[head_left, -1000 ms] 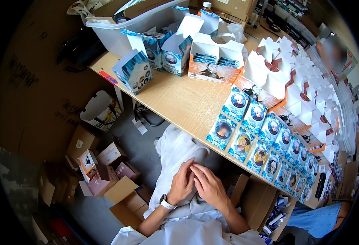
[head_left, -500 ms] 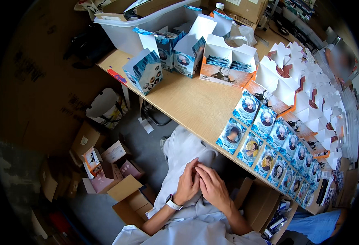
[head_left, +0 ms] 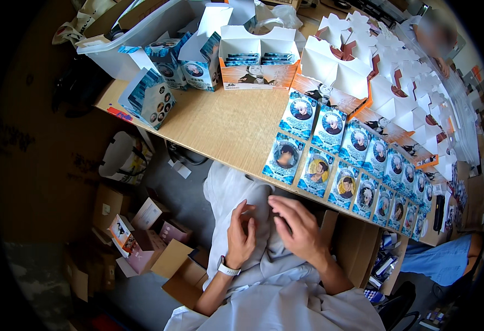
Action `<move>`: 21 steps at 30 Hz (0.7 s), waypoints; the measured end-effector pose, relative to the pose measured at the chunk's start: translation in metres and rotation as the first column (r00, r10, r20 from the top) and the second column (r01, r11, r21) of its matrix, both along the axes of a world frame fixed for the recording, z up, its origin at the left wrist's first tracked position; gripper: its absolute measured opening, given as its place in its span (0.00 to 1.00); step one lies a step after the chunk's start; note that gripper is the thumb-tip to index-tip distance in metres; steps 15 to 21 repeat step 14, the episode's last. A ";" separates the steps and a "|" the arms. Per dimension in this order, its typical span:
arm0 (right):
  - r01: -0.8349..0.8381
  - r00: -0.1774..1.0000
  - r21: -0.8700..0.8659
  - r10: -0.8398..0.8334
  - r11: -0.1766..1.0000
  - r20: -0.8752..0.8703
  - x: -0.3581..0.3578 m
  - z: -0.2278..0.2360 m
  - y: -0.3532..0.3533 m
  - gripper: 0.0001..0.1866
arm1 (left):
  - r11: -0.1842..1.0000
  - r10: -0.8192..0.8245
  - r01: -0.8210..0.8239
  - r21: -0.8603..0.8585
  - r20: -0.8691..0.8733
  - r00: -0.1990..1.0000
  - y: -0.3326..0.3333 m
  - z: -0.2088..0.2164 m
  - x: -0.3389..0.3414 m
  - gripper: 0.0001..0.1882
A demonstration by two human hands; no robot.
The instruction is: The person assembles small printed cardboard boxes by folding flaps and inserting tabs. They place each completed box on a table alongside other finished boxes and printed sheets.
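Over my lap, my left hand (head_left: 241, 234) is raised with its fingers curved and parted, and it holds nothing. A white watch is on that wrist. Beside it my right hand (head_left: 300, 229) also has its fingers apart, empty, with a gap between the two hands. Closest to the right hand, along the table's near edge, lie two rows of blue packets (head_left: 315, 171) with round character pictures. Behind them stands an orange display box (head_left: 259, 63), its white flap up, holding blue packets in two compartments. Further right are several open orange-and-white boxes (head_left: 334, 69).
On the wooden table (head_left: 220, 124), blue boxes (head_left: 149, 98) stand at the left before a clear plastic bin (head_left: 107, 54). Open cardboard boxes (head_left: 182, 270) lie on the floor at left, below a white bag (head_left: 123, 157). Another person (head_left: 435, 36) is at the far right.
My hands, together with fingertips touching before, have moved apart, and the right has shifted to the right and up. The view has turned, so the table's things sit further left.
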State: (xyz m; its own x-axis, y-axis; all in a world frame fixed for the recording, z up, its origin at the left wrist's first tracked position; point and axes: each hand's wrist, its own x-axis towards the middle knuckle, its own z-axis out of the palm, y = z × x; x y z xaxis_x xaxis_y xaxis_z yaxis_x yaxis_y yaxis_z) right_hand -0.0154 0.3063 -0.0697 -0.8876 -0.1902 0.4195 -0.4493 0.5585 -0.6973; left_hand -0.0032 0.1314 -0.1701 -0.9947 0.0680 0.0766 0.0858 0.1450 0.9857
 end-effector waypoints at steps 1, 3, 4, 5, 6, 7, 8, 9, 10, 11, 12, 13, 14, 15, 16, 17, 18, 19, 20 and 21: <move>0.054 0.998 0.007 -0.054 0.999 -0.042 -0.003 0.011 0.011 0.24 | 1.000 -0.001 0.001 0.009 0.006 1.000 0.001 0.001 0.000 0.29; 0.161 0.977 0.005 -0.158 0.987 -0.142 -0.011 0.035 0.035 0.24 | 1.000 -0.016 0.016 -0.014 -0.008 1.000 0.001 0.004 -0.001 0.29; 0.211 0.958 -0.004 -0.208 0.977 -0.197 -0.015 0.047 0.048 0.23 | 0.999 -0.020 0.019 -0.027 -0.016 1.000 0.000 0.005 -0.001 0.29; 0.254 0.935 0.003 -0.245 0.967 -0.255 -0.017 0.062 0.061 0.22 | 0.999 -0.028 0.027 -0.029 -0.023 0.999 0.001 0.005 -0.001 0.29; 0.297 0.908 0.002 -0.281 0.955 -0.311 -0.020 0.076 0.073 0.20 | 0.999 -0.036 0.035 -0.036 -0.032 0.999 0.000 0.005 -0.001 0.30; 0.322 0.870 -0.041 -0.312 0.946 -0.381 -0.023 0.087 0.085 0.18 | 0.998 -0.045 0.043 -0.043 -0.039 0.998 0.000 0.006 -0.001 0.30; 0.336 0.830 -0.084 -0.337 0.938 -0.445 -0.027 0.097 0.093 0.17 | 0.998 -0.048 0.047 -0.035 -0.034 0.998 0.000 0.005 0.000 0.30; 0.333 0.794 -0.133 -0.354 0.933 -0.495 -0.030 0.109 0.095 0.17 | 0.998 -0.049 0.048 -0.027 -0.029 0.998 0.001 0.004 0.000 0.30; 0.328 0.752 -0.186 -0.375 0.926 -0.543 -0.031 0.122 0.098 0.19 | 0.999 -0.050 0.050 -0.021 -0.029 0.998 0.002 0.004 -0.001 0.30; 0.325 0.735 -0.144 -0.346 0.935 -0.583 -0.031 0.136 0.102 0.21 | 0.998 -0.056 0.054 -0.039 -0.049 0.997 0.002 0.005 -0.002 0.30; 0.324 0.715 -0.103 -0.315 0.940 -0.624 -0.031 0.149 0.108 0.23 | 0.998 -0.054 0.051 -0.047 -0.054 0.997 0.003 0.001 -0.001 0.30; 0.350 0.682 -0.069 -0.304 0.934 -0.665 -0.029 0.156 0.114 0.21 | 0.997 -0.054 0.051 -0.049 -0.043 0.998 0.004 0.004 -0.001 0.30; 0.332 0.683 -0.081 -0.299 0.940 -0.667 -0.033 0.154 0.112 0.21 | 0.997 -0.052 0.051 -0.050 -0.032 0.998 0.004 0.007 -0.001 0.30; 0.332 0.683 -0.081 -0.299 0.940 -0.667 -0.033 0.154 0.112 0.21 | 0.997 -0.052 0.051 -0.050 -0.032 0.998 0.004 0.007 -0.001 0.30; 0.332 0.683 -0.081 -0.299 0.940 -0.667 -0.033 0.154 0.112 0.21 | 0.997 -0.052 0.051 -0.050 -0.032 0.998 0.004 0.007 -0.001 0.30; 0.332 0.683 -0.081 -0.299 0.940 -0.667 -0.033 0.154 0.112 0.21 | 0.997 -0.052 0.051 -0.050 -0.032 0.998 0.004 0.007 -0.001 0.30; 0.332 0.683 -0.081 -0.299 0.940 -0.667 -0.033 0.154 0.112 0.21 | 0.997 -0.052 0.051 -0.050 -0.032 0.998 0.004 0.007 -0.001 0.30; 0.332 0.683 -0.081 -0.299 0.940 -0.667 -0.033 0.154 0.112 0.21 | 0.997 -0.052 0.051 -0.050 -0.032 0.998 0.004 0.007 -0.001 0.30; 0.332 0.683 -0.081 -0.299 0.940 -0.667 -0.033 0.154 0.112 0.21 | 0.997 -0.052 0.051 -0.050 -0.032 0.998 0.004 0.007 -0.001 0.30; 0.332 0.683 -0.081 -0.299 0.940 -0.667 -0.033 0.154 0.112 0.21 | 0.997 -0.052 0.051 -0.050 -0.032 0.998 0.004 0.007 -0.001 0.30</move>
